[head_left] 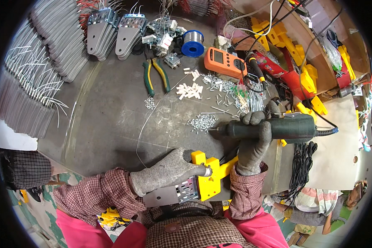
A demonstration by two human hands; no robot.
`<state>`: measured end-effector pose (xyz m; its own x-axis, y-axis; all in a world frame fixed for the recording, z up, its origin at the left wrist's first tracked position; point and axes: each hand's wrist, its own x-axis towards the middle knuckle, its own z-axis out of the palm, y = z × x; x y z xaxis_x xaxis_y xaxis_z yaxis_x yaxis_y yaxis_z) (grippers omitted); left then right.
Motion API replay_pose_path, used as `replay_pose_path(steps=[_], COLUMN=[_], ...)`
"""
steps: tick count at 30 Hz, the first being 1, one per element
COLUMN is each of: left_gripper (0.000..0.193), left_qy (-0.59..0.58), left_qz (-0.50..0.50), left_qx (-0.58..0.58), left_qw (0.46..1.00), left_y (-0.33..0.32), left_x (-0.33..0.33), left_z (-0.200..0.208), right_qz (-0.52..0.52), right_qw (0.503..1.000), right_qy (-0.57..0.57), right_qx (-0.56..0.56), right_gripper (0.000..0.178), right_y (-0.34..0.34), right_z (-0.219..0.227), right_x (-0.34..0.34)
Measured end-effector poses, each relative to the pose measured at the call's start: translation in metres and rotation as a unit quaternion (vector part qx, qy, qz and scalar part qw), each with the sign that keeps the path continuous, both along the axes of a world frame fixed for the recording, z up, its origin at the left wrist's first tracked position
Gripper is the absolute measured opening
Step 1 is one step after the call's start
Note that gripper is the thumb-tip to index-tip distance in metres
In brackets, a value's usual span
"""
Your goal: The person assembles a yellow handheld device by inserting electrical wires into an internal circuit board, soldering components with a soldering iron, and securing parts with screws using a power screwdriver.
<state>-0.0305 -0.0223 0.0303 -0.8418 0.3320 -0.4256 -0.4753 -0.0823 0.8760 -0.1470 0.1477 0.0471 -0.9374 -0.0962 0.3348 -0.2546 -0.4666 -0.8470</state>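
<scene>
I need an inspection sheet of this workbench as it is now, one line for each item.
Surface: grey scratched metal bench top.
Job's things: yellow plastic part on a grey metal bracket; dark green electric screwdriver, tip at a pile of small silver screws.
Clutter: green-handled pliers, blue solder spool, orange meter, white plastic sleeves, stacked grey metal plates.
Grippers: gloved left hand presses the yellow part; gloved right hand grips the screwdriver.
Cables: black cable bundle at the right edge.
Surroundings: wooden shelf with yellow parts.
</scene>
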Motion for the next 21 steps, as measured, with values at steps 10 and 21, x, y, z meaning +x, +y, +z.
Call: replay_pose_path(steps=[10,21], left_gripper=[0.036,0.066], left_qy=[-0.021,-0.029], left_qz=[0.020,-0.026], left_qx=[-0.016,-0.052], left_qw=[0.999,0.998], left_y=[0.001,0.014], left_x=[0.000,-0.021], left_z=[0.002,-0.003], right_qz=[-0.058,-0.042], right_qw=[0.998,0.999], right_qy=[0.035,0.005], right_qx=[0.011,0.011], right_gripper=[0.069,0.069], right_y=[0.020,0.024], right_z=[0.004,0.006], right_x=[-0.001,-0.001])
